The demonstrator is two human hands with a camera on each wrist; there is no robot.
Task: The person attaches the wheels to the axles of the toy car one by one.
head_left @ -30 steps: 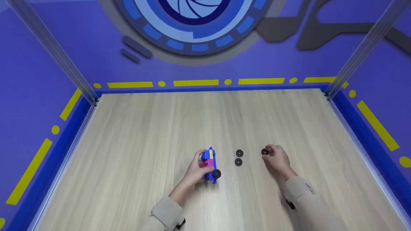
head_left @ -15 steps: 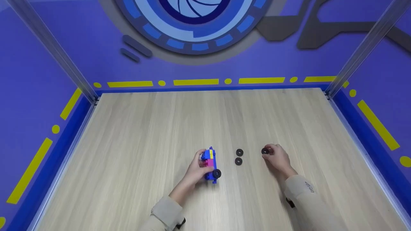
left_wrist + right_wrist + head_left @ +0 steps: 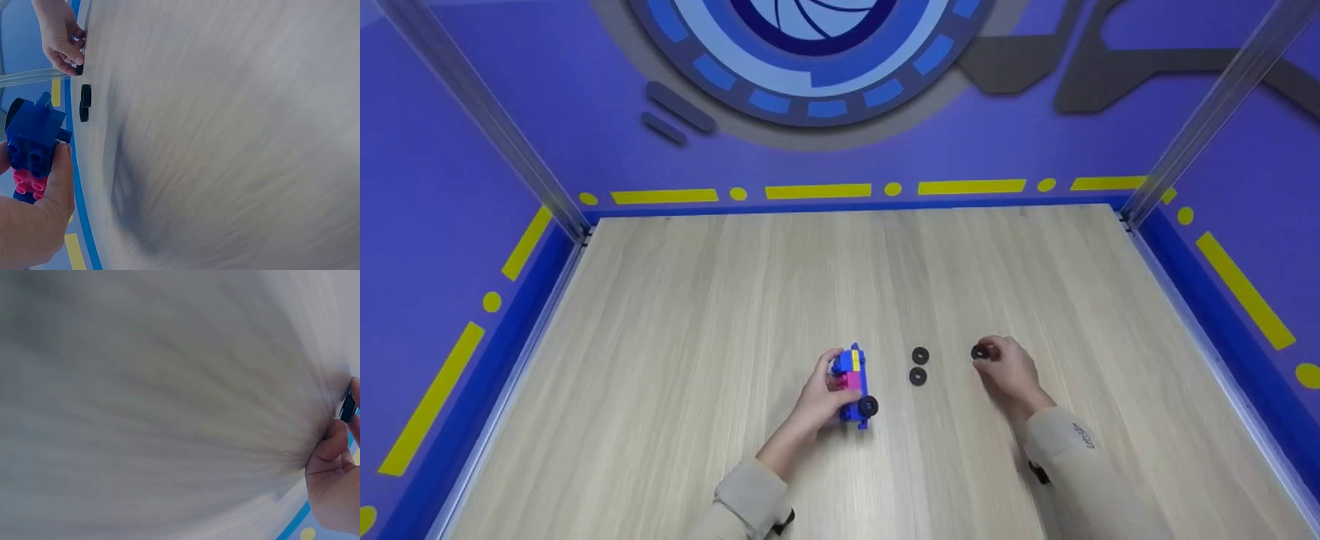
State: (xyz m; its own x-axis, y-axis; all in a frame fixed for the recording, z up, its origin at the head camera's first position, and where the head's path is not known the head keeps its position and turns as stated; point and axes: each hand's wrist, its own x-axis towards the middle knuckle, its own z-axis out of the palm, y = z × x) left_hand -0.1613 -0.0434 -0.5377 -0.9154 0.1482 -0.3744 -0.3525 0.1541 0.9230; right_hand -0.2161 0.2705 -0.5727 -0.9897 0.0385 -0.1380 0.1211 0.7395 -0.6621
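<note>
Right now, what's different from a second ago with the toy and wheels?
Nothing has clearly moved, been picked up or let go. The left hand still holds the block toy, the right hand still pinches a black wheel, and two loose wheels stay on the table between them.

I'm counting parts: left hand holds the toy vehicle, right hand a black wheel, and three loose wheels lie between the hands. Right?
Not three: the head view shows two loose wheels lying between the left hand and right hand. The rest stands.
</note>
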